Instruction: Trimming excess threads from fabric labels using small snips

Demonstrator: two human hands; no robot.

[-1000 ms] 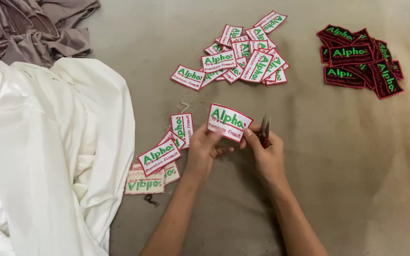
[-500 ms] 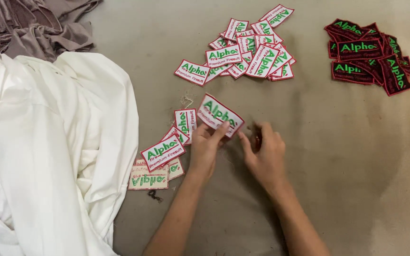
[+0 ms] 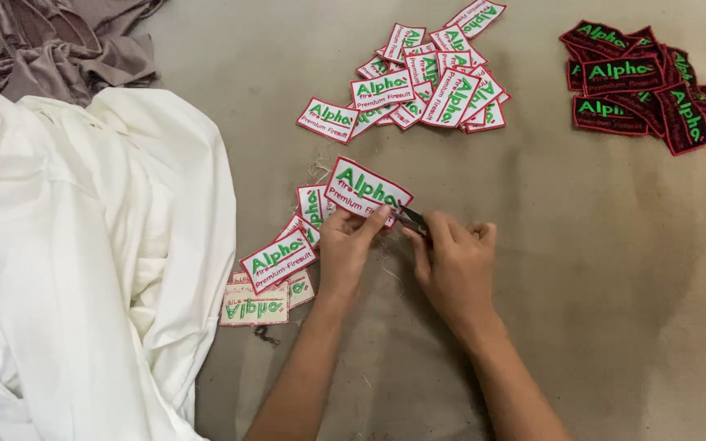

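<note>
A white patch (image 3: 367,190) with a red border and green lettering is held just above the tan work surface (image 3: 598,269), near its middle. Its long axis is tilted, running from upper left down to lower right, with the lettered face turned up toward the camera. The lower edge of the patch is pinched by the left hand (image 3: 349,245) between thumb and fingers. A small dark cutting tool (image 3: 412,219) is gripped in the right hand (image 3: 453,263), whose fingers are curled closed around it; the tool's tip is set against the patch's lower right corner.

Just left of the hands, a small row of similar white patches (image 3: 278,260) is laid out, some face down. A larger heap of white patches (image 3: 431,82) is seen farther up, and a pile of black patches (image 3: 635,86) at the upper right, well apart. White cloth (image 3: 83,261) is bunched at the left, with brown cloth (image 3: 51,41) above it. Loose threads (image 3: 390,273) are scattered beneath the hands.
</note>
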